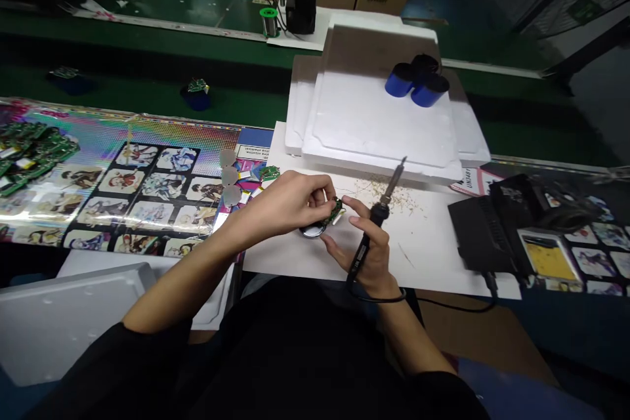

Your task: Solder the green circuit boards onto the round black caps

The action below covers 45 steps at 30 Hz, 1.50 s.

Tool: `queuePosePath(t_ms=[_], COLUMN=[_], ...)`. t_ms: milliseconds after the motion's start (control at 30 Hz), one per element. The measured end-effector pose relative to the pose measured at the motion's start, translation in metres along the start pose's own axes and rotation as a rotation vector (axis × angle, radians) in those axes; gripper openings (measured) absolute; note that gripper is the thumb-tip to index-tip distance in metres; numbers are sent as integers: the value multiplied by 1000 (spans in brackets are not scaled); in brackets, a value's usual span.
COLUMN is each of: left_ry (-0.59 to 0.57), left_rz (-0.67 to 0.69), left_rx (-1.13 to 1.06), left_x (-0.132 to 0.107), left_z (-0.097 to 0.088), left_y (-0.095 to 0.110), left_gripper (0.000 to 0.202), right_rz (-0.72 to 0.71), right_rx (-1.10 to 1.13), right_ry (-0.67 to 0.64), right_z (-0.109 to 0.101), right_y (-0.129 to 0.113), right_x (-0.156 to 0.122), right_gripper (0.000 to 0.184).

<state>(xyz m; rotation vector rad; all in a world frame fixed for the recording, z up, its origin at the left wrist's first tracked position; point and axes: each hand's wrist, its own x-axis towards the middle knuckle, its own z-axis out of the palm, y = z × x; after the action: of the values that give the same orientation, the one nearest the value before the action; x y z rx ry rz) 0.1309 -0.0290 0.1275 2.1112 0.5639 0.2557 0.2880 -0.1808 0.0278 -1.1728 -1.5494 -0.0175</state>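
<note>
In the middle of the white work surface, my left hand pinches a small green circuit board. Just under it is a round, shiny-faced part, partly covered by my fingers. My right hand holds a black soldering iron, its tip pointing up and away from the board. The thumb and index finger of that hand reach toward the board's right side; whether they touch it I cannot tell. Left of my left hand lie another green board and several round grey pieces.
White foam trays carry blue cylinders ahead. A pile of circuit boards lies far left. At right are a black soldering station and a yellow sponge. A solder spool stands behind the green belt.
</note>
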Motion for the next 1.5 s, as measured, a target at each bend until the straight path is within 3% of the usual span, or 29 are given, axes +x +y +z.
queuePosePath(t_ms=[133,267,433,567,667,733,900,967,1167,1367,1500], left_ry=[-26,12,127,-180,-241,-153,319,350,171,232,240], left_rz=[3,-26,-19,-19,22,65,-4,-63,-128,-14,3], left_rx=[-169,-364,-233,-117,-117,-97,104,58,-220,17,-136], left_x=[4,-1,-20,-32,-34,-33,-38,-44,-53,-36,-30], left_z=[7,17,6,-3,9,26,72,79,65,60,64], left_y=[2,-10,-43,-69,-74,-72,-61,-56,-48,-50,-50], left_gripper=[8,21,30,61,68,67,74,79,34,13,16], right_rz=[13,36,142,229,250,250,226,219,262,218,176], right_rx=[32,108,207,205,161,106,-21,-35,-13,-93,-144], right_ry=[57,19,76,52,-9,-50,-100,-108,-180,-231,-279], right_z=[3,-1,-14,-27,-32,-34,-34,-33,-25,-16,-15], right_y=[0,-3,-5,-6,-7,-8,-8,-9,-13,-18,-13], right_x=[4,10,9,2,-4,-8,-16,-18,-26,-25,-17], right_gripper=[72,68,66,62,59,57,55,53,50,52,51])
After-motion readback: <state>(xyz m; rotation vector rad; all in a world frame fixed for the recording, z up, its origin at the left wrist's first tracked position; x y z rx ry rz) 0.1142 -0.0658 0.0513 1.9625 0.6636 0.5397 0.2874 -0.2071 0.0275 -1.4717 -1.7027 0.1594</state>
